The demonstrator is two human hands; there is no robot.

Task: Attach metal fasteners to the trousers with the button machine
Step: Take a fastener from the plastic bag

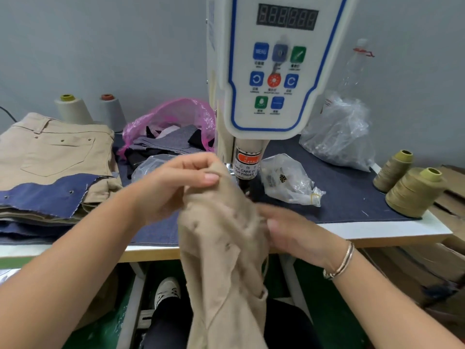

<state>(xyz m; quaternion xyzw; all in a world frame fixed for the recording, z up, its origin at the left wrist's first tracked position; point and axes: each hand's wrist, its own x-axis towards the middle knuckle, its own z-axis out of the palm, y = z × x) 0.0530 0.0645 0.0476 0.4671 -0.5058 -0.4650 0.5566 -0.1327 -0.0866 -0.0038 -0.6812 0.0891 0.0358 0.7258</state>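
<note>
A pair of beige trousers (224, 260) hangs bunched in front of the table edge, with small metal fasteners showing on the cloth. My left hand (176, 182) pinches the top of the bunch just left of the machine's press head. My right hand (289, 227) grips the cloth lower on its right side and is blurred. The white button machine (271, 71) stands behind, with its control panel facing me and its press head (247, 162) just above the held cloth.
A stack of beige trousers (50, 149) with a blue denim piece lies at the left. A pink bag (176, 117) of scraps, clear bags of fasteners (286, 180) and thread cones (415, 190) surround the machine. A foot in a white shoe (167, 290) shows below the table.
</note>
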